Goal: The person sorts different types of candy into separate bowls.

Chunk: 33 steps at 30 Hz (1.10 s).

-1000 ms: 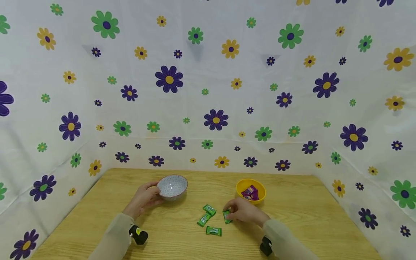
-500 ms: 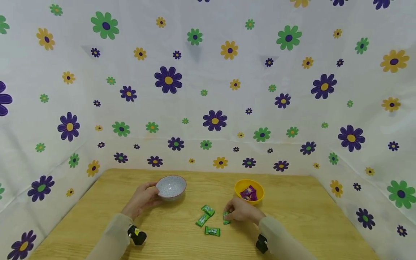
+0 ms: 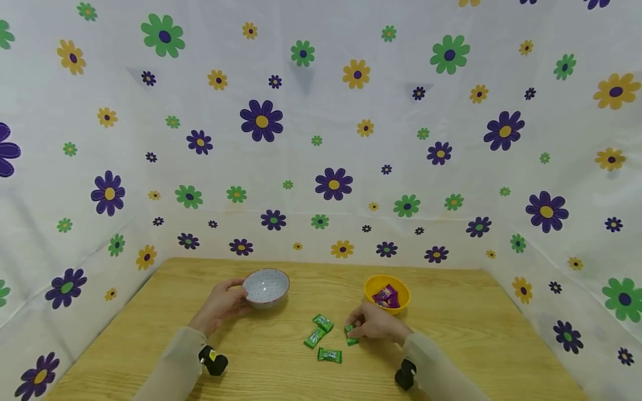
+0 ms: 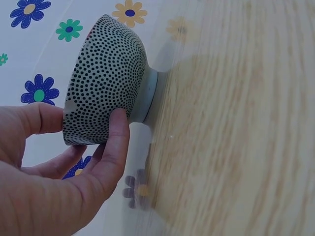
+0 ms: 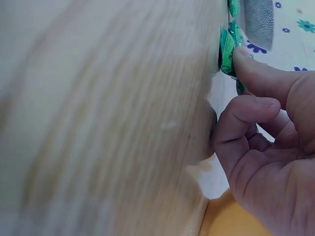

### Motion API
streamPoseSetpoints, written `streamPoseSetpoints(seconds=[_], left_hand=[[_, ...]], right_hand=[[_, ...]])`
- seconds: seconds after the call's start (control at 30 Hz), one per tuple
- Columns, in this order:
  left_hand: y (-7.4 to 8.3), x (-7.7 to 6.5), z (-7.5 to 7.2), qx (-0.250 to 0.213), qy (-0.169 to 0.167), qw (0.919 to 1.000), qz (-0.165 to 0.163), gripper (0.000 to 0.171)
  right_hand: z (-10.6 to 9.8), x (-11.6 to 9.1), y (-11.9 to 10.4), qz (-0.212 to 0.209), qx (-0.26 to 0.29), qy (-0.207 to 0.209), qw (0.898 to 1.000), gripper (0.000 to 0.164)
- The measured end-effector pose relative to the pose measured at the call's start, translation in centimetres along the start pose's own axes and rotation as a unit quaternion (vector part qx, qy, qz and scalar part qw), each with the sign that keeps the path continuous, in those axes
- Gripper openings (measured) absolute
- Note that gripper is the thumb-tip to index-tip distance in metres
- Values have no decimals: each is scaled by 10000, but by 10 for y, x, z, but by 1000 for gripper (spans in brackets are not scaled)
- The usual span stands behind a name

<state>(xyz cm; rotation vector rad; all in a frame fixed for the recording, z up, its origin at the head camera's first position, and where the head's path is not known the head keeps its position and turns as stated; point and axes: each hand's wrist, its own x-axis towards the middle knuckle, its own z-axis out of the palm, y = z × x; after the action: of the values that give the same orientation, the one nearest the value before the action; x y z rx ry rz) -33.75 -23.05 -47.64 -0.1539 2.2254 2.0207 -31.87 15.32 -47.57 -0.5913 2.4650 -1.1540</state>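
On the left of the table, my left hand (image 3: 220, 307) holds a patterned ceramic bowl (image 3: 267, 287) by its near left side. The left wrist view shows its dotted outside (image 4: 106, 81), with the thumb and fingers against the wall and the foot on or close to the table. My right hand (image 3: 377, 323) pinches a small green wrapped candy (image 3: 353, 338) at the tabletop; the fingers partly cover it. Beside it lie more green candies: two touching (image 3: 319, 329) and one apart (image 3: 329, 355).
A yellow bowl (image 3: 371, 285) holding several purple wrapped candies (image 3: 387, 297) stands just behind my right hand. The wooden table (image 3: 271, 356) meets a white flowered cloth (image 3: 311, 167) at the back and sides.
The candy under my right fingers has turned slightly, its lower end now a little further right. The left hand and the bowl stay put; the camera shifts slightly.
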Motion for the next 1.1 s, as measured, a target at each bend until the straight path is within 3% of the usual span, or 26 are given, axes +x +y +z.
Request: streamPoseSetpoints(seconds=[0.4,0.63,0.77,0.93,1.1], left_hand=[[6,-3,-4,46,29,10000,-2,57],[4,0,-6,-2,50,10000,-33,55],[4,-1,-5,15,55,10000,-44,54],[1,1,-4,-37,83,10000,-38,52],[-1,1,-4,-16,122,9999,-100,53]], right_hand=[[-3,3,-4,-115,946,-119,9954,16],[3,11,-3,24,1437,82,9896,26],[10,18,-3,55,1841,293,9824,31],[21,29,-10,182,2531,562,9656,34],[30,43,-21,328,2802,894,9552,32]])
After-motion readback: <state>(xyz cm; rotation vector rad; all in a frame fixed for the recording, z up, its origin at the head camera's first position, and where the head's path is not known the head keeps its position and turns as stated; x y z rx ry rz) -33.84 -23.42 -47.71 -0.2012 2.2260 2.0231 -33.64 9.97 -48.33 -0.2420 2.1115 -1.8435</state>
